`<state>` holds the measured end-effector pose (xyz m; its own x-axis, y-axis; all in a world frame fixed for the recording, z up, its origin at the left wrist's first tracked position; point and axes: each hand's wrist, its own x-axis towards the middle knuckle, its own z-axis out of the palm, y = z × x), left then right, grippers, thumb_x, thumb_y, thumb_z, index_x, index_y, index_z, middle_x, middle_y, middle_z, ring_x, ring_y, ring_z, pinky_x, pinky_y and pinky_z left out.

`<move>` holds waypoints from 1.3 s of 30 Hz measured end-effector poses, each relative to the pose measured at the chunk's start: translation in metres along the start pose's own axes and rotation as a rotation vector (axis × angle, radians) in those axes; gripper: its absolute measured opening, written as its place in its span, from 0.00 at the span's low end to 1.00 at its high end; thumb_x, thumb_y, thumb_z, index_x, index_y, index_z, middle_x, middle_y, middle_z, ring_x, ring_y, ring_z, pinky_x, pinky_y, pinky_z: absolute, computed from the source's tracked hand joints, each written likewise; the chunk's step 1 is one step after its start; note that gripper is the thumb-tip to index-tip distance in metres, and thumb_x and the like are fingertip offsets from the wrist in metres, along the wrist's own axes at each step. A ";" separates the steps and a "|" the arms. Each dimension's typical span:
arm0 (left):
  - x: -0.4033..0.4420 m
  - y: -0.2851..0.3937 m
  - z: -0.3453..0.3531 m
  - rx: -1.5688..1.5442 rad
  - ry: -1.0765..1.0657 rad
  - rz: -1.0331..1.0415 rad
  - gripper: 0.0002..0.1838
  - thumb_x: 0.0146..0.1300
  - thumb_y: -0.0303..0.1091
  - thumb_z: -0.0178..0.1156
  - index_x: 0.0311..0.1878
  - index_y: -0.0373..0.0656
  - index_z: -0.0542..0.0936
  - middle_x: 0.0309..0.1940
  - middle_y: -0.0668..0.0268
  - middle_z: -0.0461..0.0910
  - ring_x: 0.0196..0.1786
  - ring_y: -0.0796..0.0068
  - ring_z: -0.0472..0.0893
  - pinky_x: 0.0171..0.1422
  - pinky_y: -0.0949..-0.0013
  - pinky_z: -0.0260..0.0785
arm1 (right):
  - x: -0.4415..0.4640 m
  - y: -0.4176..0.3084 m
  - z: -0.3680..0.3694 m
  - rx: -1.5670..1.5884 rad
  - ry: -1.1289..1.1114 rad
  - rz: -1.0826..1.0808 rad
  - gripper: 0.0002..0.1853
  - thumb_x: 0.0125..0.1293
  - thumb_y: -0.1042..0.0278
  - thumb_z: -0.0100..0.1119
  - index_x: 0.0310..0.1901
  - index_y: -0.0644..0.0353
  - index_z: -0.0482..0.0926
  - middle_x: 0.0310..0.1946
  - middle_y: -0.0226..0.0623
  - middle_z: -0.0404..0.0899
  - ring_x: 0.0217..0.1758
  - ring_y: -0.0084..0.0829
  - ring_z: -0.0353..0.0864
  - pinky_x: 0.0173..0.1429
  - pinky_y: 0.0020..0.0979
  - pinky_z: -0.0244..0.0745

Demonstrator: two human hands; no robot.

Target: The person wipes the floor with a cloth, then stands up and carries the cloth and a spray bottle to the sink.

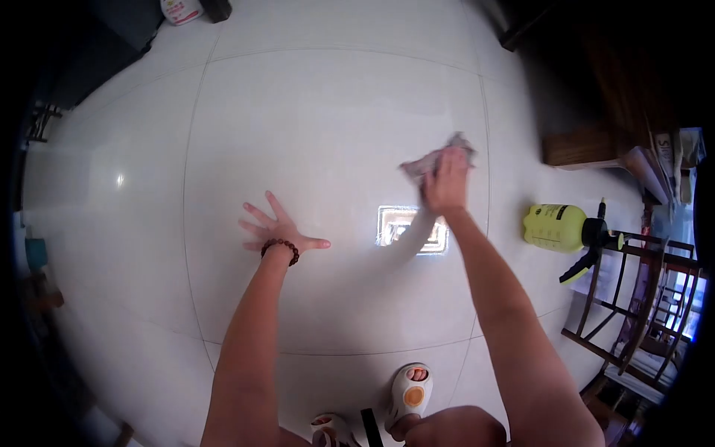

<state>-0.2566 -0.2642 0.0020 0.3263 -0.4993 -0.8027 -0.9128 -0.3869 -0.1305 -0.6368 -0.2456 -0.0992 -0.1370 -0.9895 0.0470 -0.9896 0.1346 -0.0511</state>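
Note:
My left hand (274, 227) is spread on the pale tiled floor (320, 134), fingers apart and nothing in it. A dark bead bracelet (281, 250) circles that wrist. Farther out on the right, my right hand (448, 182) presses a crumpled greyish-pink cloth (426, 165) against the floor. The cloth sticks out past the fingertips and to the left of the hand; the part under the palm is hidden, and the hand is slightly blurred. A bright rectangular reflection lies on the tile just below this hand.
A yellow-green pump sprayer (557, 227) lies at the right, beside a dark slatted wooden rack (633, 298). A white bottle (181, 10) stands at the top left. Dark furniture edges the floor. White slippers (411, 391) are on my feet at the bottom.

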 end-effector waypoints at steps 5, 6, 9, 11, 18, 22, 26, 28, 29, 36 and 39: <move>-0.006 0.003 -0.002 -0.024 -0.005 -0.021 1.00 0.31 0.71 0.90 0.84 0.61 0.11 0.84 0.41 0.04 0.87 0.24 0.17 0.82 0.12 0.36 | -0.003 -0.037 -0.042 0.117 -0.096 -0.123 0.44 0.83 0.41 0.48 0.84 0.72 0.57 0.87 0.56 0.55 0.90 0.55 0.51 0.91 0.57 0.43; -0.003 0.005 -0.003 -0.029 -0.025 -0.045 1.02 0.31 0.71 0.90 0.82 0.62 0.08 0.83 0.41 0.02 0.86 0.24 0.15 0.81 0.11 0.37 | 0.005 -0.020 -0.040 0.100 -0.112 -0.005 0.43 0.83 0.41 0.48 0.84 0.71 0.58 0.87 0.55 0.55 0.90 0.54 0.52 0.91 0.56 0.45; -0.001 0.004 -0.003 -0.028 -0.026 -0.045 1.02 0.30 0.70 0.90 0.82 0.62 0.08 0.83 0.42 0.01 0.86 0.25 0.14 0.82 0.12 0.36 | 0.002 -0.002 -0.046 0.038 -0.162 0.080 0.42 0.83 0.41 0.48 0.83 0.70 0.60 0.86 0.53 0.57 0.89 0.53 0.55 0.91 0.55 0.47; 0.001 0.006 -0.005 -0.035 -0.029 -0.044 1.02 0.29 0.70 0.90 0.82 0.62 0.08 0.83 0.43 0.01 0.86 0.25 0.14 0.82 0.12 0.36 | -0.001 -0.004 -0.052 0.028 -0.180 0.046 0.42 0.83 0.41 0.48 0.82 0.71 0.62 0.86 0.54 0.58 0.89 0.53 0.55 0.91 0.55 0.48; 0.000 0.009 -0.010 -0.011 -0.039 -0.064 1.02 0.29 0.71 0.90 0.83 0.61 0.09 0.83 0.41 0.01 0.86 0.25 0.15 0.81 0.11 0.38 | -0.027 -0.015 -0.057 0.094 -0.176 -0.136 0.43 0.81 0.44 0.53 0.80 0.76 0.63 0.86 0.58 0.56 0.89 0.57 0.52 0.91 0.56 0.45; 0.001 0.010 -0.012 0.021 -0.071 -0.104 1.02 0.29 0.71 0.90 0.83 0.61 0.09 0.83 0.39 0.03 0.86 0.24 0.16 0.81 0.11 0.39 | -0.024 -0.043 -0.060 0.091 -0.261 -0.188 0.46 0.80 0.41 0.52 0.83 0.75 0.56 0.87 0.60 0.50 0.91 0.57 0.46 0.91 0.60 0.39; 0.000 0.009 -0.020 -0.010 -0.083 -0.094 1.02 0.29 0.70 0.90 0.83 0.61 0.09 0.83 0.38 0.04 0.86 0.24 0.15 0.81 0.11 0.37 | 0.033 -0.102 -0.053 0.085 -0.290 -0.266 0.48 0.82 0.38 0.47 0.84 0.76 0.53 0.88 0.62 0.46 0.93 0.58 0.40 0.92 0.60 0.34; -0.001 0.012 -0.022 0.026 -0.121 -0.107 0.99 0.32 0.72 0.88 0.85 0.59 0.13 0.83 0.38 0.04 0.86 0.23 0.16 0.81 0.12 0.35 | 0.064 -0.151 -0.045 0.075 -0.283 -0.322 0.48 0.82 0.36 0.46 0.84 0.74 0.53 0.89 0.60 0.44 0.93 0.56 0.40 0.93 0.59 0.33; -0.002 0.012 -0.021 0.025 -0.121 -0.110 0.99 0.32 0.72 0.88 0.85 0.59 0.13 0.83 0.38 0.04 0.86 0.23 0.16 0.81 0.12 0.35 | 0.078 -0.179 -0.042 0.117 -0.276 -0.344 0.48 0.82 0.36 0.46 0.85 0.73 0.53 0.89 0.57 0.44 0.93 0.54 0.40 0.93 0.58 0.32; -0.001 0.006 -0.029 0.060 -0.159 -0.097 0.96 0.35 0.75 0.85 0.88 0.57 0.18 0.84 0.35 0.06 0.86 0.21 0.16 0.80 0.11 0.36 | 0.127 -0.279 -0.025 0.244 -0.248 -0.421 0.47 0.79 0.38 0.53 0.85 0.67 0.57 0.89 0.51 0.51 0.93 0.50 0.45 0.93 0.57 0.36; 0.002 0.009 -0.029 0.052 -0.175 -0.083 0.97 0.34 0.75 0.85 0.87 0.57 0.17 0.83 0.35 0.06 0.86 0.20 0.17 0.80 0.11 0.37 | 0.123 -0.167 -0.013 0.245 -0.079 -0.260 0.47 0.74 0.45 0.62 0.84 0.69 0.58 0.87 0.57 0.52 0.91 0.57 0.47 0.92 0.58 0.39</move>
<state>-0.2567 -0.2910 0.0164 0.3577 -0.3231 -0.8762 -0.8976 -0.3779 -0.2270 -0.4893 -0.3887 -0.0716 0.1315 -0.9912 0.0134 -0.9495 -0.1298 -0.2857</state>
